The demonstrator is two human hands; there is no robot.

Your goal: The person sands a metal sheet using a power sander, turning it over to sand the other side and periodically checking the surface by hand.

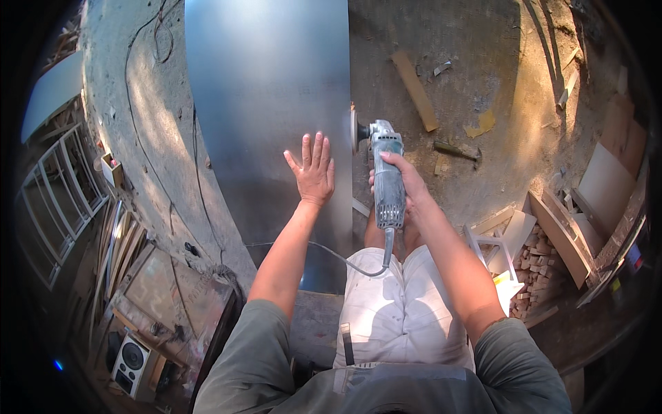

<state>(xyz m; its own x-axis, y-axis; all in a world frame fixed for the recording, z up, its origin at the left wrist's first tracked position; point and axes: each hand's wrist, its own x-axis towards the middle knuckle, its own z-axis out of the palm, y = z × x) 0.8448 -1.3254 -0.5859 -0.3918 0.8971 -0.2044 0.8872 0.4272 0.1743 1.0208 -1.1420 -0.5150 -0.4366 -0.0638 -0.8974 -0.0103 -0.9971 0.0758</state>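
A long, smooth, grey-blue sheet [269,83], which looks like metal, runs away from me. My left hand [316,171] lies flat on it, fingers spread, close to its right edge. In my right hand [407,181] is a grey angle grinder [389,172], gripped round its body. The grinder's disc [356,132] stands upright against the sheet's right edge; a small orange spot shows just above it. Whether the disc is spinning I cannot tell. From the grinder's rear end, a grey cord [376,273] loops left across my lap and over the sheet.
On the ground to the right lie a wooden board [416,91] and a hammer [456,151]. Wood offcuts [540,270] are piled at the lower right. Dark cables [143,148] trail along the left. A speaker [132,366] and a white metal frame [61,193] stand farther left.
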